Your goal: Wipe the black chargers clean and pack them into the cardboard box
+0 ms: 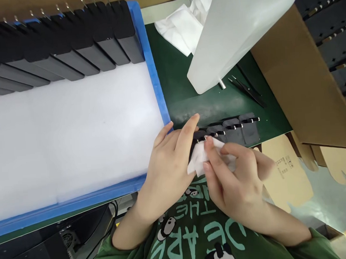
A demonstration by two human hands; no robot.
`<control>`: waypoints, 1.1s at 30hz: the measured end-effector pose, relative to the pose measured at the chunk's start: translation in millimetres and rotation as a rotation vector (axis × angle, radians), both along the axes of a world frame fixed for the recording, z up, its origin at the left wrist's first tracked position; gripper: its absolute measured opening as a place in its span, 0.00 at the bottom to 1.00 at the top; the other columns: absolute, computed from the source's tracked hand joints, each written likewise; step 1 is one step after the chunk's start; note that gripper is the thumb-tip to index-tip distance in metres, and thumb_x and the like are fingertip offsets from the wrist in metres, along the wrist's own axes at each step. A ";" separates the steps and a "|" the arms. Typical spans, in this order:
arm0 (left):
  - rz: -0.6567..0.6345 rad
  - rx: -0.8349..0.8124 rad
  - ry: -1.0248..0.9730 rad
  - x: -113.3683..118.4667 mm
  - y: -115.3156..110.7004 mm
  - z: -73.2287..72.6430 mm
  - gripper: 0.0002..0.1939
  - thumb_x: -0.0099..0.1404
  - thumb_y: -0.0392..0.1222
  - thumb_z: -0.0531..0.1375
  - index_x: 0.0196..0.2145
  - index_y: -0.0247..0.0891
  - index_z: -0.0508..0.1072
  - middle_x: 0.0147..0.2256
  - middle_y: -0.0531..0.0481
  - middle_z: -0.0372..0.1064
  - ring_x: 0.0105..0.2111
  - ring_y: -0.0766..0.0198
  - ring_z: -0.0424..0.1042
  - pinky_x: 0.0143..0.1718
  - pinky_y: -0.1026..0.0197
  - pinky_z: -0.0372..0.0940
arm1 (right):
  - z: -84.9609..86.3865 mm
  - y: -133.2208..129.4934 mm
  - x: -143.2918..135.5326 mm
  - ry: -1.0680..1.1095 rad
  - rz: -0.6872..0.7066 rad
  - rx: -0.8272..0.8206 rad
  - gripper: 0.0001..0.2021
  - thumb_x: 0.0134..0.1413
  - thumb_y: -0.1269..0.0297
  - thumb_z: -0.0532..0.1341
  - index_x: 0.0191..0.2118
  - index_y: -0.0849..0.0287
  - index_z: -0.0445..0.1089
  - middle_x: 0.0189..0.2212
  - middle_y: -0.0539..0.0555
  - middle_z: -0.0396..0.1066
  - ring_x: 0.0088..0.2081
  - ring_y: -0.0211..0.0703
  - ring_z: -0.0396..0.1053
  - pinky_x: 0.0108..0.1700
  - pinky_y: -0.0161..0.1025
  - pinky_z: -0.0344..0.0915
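My right hand (236, 172) pinches a white wipe (198, 157) between thumb and fingers. The wipe presses on the near end of a dark grey block with a short black lead and a metal tip, at the left end of a row of similar blocks (234, 133). My left hand (171, 156) is closed around that end block, beside the blue tray's rim; most of what it grips is hidden under the hand and wipe.
To the left, a blue tray (155, 80) lined with white holds several upright dark blocks (104, 36). A white lamp-like body (234, 33) overhangs the green table, with tweezers (248, 90) and crumpled wipes (182, 26) near it. A cardboard box (301, 84) stands at right.
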State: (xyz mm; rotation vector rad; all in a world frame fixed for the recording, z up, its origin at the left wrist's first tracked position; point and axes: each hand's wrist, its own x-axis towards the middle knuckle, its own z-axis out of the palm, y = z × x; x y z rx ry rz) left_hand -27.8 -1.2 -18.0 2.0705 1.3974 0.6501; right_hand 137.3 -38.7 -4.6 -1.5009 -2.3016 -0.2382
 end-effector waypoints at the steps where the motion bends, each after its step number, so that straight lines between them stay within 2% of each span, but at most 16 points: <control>1: 0.000 0.005 -0.005 0.1 0.2 0.0 0.31 0.69 0.36 0.59 0.66 0.38 0.53 0.54 0.46 0.75 0.54 0.59 0.73 0.68 0.50 0.55 | 0.3 0.0 -0.7 0.004 0.000 -0.022 0.17 0.63 0.66 0.59 0.55 0.67 0.71 0.39 0.59 0.66 0.34 0.42 0.63 0.33 0.42 0.59; 10: -0.011 0.014 -0.023 0.0 1.9 -1.9 0.34 0.66 0.35 0.61 0.66 0.38 0.54 0.54 0.47 0.74 0.54 0.60 0.73 0.68 0.51 0.53 | -2.0 0.8 -4.1 0.009 -0.055 -0.036 0.19 0.61 0.69 0.61 0.57 0.64 0.70 0.38 0.59 0.65 0.39 0.47 0.63 0.38 0.46 0.55; 15: 0.001 0.018 -0.034 1.4 1.2 -2.9 0.33 0.66 0.37 0.62 0.65 0.37 0.55 0.53 0.45 0.75 0.54 0.59 0.74 0.68 0.49 0.54 | -4.6 1.1 0.4 0.025 -0.006 -0.006 0.19 0.59 0.70 0.63 0.56 0.66 0.70 0.40 0.61 0.67 0.39 0.46 0.65 0.38 0.45 0.56; 19: 0.003 0.032 -0.046 2.3 -0.1 -4.8 0.32 0.66 0.31 0.59 0.65 0.37 0.54 0.53 0.46 0.75 0.54 0.61 0.74 0.68 0.49 0.55 | -8.2 -1.3 1.6 0.111 0.086 0.051 0.17 0.58 0.74 0.63 0.53 0.67 0.71 0.38 0.58 0.67 0.34 0.41 0.64 0.35 0.42 0.58; 23: 0.001 0.047 -0.046 1.6 0.3 -7.2 0.28 0.70 0.30 0.52 0.65 0.38 0.53 0.51 0.47 0.76 0.52 0.62 0.75 0.67 0.47 0.57 | -8.8 7.8 -8.0 0.053 0.159 0.054 0.15 0.60 0.69 0.62 0.52 0.68 0.73 0.36 0.59 0.69 0.37 0.45 0.61 0.35 0.43 0.57; 28: -0.002 0.042 -0.055 0.6 0.0 -7.5 0.29 0.69 0.27 0.48 0.66 0.39 0.52 0.51 0.47 0.76 0.52 0.62 0.75 0.67 0.45 0.57 | -1.9 10.2 -14.2 -0.033 0.102 0.027 0.14 0.61 0.69 0.60 0.51 0.65 0.74 0.36 0.57 0.70 0.38 0.45 0.58 0.37 0.44 0.53; 33: -0.010 0.018 -0.075 -0.6 -1.1 -6.7 0.31 0.68 0.28 0.50 0.67 0.38 0.50 0.53 0.45 0.75 0.55 0.61 0.73 0.68 0.45 0.55 | 2.2 2.6 -12.7 0.034 0.123 -0.039 0.15 0.62 0.69 0.59 0.53 0.65 0.73 0.35 0.57 0.69 0.38 0.45 0.58 0.38 0.43 0.54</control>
